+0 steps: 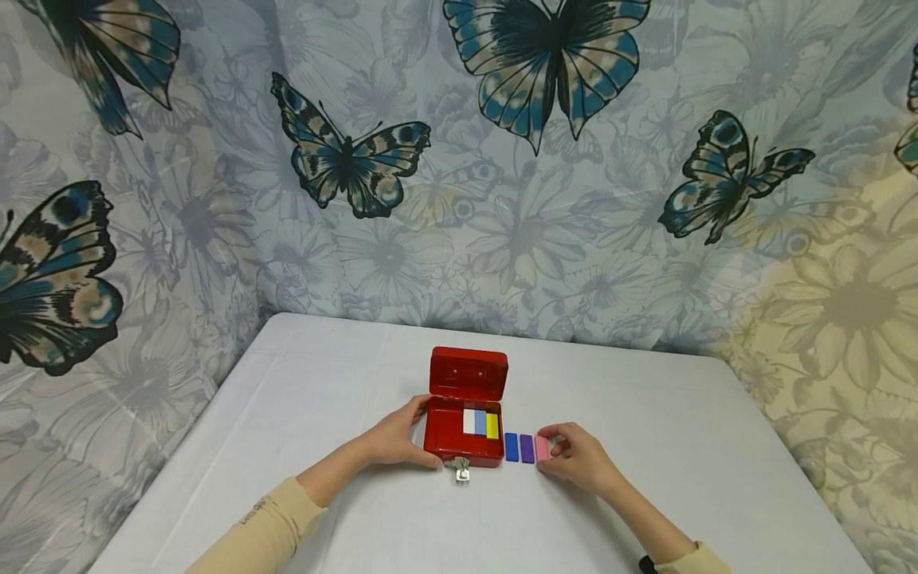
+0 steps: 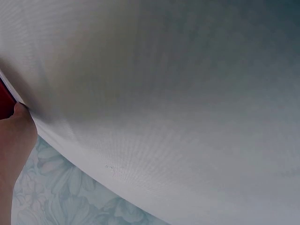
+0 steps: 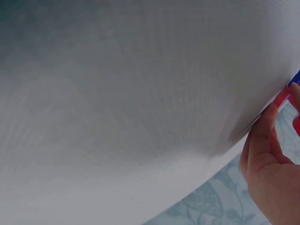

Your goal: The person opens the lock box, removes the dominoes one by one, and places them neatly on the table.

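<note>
A red metal box [image 1: 445, 426] stands on the table with its hinged lid [image 1: 468, 373] raised. My left hand [image 1: 393, 437] holds the box's left side, thumb at the front corner and fingers toward the back. Inside, on the right, lie a white block [image 1: 469, 421], a light blue block [image 1: 480, 422] and a yellow block [image 1: 492, 426]. A padlock [image 1: 462, 472] hangs at the box's front. To the right of the box, my right hand [image 1: 581, 458] pinches a pink block [image 1: 542, 449] between thumb and fingers, beside a purple block [image 1: 527, 449] and a blue block [image 1: 511, 447].
A white cloth covers the table [image 1: 344, 359]. Butterfly-patterned fabric [image 1: 531, 239] hangs behind it and along both sides. Most of the left wrist view is tablecloth [image 2: 164, 117], with a corner of the red box at the left edge.
</note>
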`<state>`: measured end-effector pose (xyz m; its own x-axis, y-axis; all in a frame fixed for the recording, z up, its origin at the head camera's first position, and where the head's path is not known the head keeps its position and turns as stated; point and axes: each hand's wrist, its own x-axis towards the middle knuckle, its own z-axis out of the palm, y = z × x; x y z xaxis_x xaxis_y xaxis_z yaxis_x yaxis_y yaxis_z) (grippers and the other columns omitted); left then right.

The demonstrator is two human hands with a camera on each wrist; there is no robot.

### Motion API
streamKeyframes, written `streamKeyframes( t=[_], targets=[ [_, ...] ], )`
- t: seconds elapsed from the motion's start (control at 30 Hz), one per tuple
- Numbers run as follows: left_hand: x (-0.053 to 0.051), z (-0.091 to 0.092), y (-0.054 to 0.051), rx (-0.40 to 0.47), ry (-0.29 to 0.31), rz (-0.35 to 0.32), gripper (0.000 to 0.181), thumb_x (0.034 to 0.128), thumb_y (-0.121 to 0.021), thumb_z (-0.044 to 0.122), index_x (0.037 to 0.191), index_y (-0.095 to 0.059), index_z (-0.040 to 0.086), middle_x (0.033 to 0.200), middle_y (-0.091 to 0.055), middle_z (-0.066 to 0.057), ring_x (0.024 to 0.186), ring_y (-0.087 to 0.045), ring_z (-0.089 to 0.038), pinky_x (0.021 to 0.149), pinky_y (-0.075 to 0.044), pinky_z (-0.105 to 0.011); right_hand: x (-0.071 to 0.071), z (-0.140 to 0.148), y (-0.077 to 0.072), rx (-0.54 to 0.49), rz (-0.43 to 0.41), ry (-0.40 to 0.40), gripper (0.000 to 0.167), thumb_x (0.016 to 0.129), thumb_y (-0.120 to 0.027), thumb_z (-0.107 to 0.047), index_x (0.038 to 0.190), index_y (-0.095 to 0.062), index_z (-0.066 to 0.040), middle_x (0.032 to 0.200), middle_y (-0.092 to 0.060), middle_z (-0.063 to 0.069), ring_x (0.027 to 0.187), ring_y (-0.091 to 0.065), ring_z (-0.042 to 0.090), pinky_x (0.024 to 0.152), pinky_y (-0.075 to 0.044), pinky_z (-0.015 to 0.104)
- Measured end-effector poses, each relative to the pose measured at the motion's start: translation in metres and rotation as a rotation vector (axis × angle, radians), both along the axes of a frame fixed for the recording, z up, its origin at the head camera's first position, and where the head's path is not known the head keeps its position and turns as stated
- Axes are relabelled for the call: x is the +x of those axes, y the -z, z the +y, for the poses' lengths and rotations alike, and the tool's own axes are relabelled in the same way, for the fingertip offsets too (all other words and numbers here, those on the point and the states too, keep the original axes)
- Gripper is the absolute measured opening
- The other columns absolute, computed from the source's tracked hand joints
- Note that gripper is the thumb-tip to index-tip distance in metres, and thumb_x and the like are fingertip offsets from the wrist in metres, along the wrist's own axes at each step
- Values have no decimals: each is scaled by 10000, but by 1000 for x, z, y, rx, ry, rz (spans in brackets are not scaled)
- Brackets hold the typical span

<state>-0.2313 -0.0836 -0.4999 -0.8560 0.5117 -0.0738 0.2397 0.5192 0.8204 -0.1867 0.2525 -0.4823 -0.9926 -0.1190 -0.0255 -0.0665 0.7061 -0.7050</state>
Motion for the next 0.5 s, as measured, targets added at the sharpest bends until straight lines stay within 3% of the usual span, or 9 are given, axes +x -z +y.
streamKeyframes(
  t=[0.23, 0.5],
  targets=[
    [0, 0, 0, 1, 1, -2, 1054, 688, -874, 389, 1497, -267, 91, 1487, -397, -98, 1355, -404, -275, 1088, -389, -406, 0, 1, -4, -13, -19, 1, 438, 733, -840, -57, 1132, -661, -42, 991, -604, 42, 818, -555, 165, 606, -495, 217],
    [0, 0, 0, 8, 8, -5, 1047, 692, -872, 382, 1494, -267, 87, 1481, -402, -94, 1354, -403, -273, 1086, -391, -408, -1, 3, -6, -6, 54, -11, 387, 759, -812, -55, 1118, -670, -38, 1055, -641, 65, 850, -594, 177, 654, -485, 242]
  ],
)
